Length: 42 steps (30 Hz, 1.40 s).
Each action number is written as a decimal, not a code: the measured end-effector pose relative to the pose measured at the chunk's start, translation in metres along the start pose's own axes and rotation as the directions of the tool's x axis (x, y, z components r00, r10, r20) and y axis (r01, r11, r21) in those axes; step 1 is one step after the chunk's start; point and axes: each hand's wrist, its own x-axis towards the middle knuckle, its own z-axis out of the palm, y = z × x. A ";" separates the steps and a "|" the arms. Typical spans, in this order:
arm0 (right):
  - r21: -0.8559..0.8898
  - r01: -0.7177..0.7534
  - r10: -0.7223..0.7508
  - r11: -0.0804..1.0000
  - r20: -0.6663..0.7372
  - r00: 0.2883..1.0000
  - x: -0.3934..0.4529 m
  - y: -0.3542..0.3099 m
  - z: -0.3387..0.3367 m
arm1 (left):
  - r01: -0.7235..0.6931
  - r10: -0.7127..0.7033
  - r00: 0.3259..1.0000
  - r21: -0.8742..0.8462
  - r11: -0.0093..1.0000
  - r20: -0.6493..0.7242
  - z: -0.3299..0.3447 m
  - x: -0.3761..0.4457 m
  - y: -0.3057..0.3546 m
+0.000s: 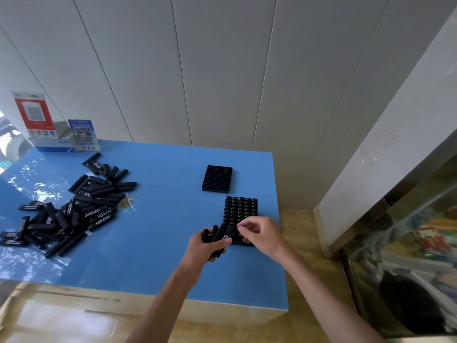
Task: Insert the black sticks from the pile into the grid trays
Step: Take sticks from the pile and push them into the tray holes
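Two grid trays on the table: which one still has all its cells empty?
The far grid tray, lying alone toward the wall. Its cells show open and bare, while the near grid tray by the hands already holds rows of upright black sticks.

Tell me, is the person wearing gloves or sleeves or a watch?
No. The left hand and the right hand are both bare, with no gloves, rings or watch showing. Both forearms are uncovered too; no sleeve reaches into the picture.
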 end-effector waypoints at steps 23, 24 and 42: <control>-0.327 0.011 -0.044 0.945 -0.093 0.995 -0.002 0.030 -0.038 | 0.043 -0.047 0.995 -0.044 0.998 -0.088 -0.006 0.004 0.005; -0.351 0.025 -0.064 0.936 -0.099 0.993 -0.002 0.032 -0.037 | 0.053 -0.059 0.994 -0.069 0.996 -0.094 -0.007 0.004 0.004; -0.519 0.088 -0.171 0.850 -0.114 0.979 0.000 0.039 -0.018 | 0.094 -0.114 0.989 -0.191 0.977 -0.098 -0.023 0.000 0.000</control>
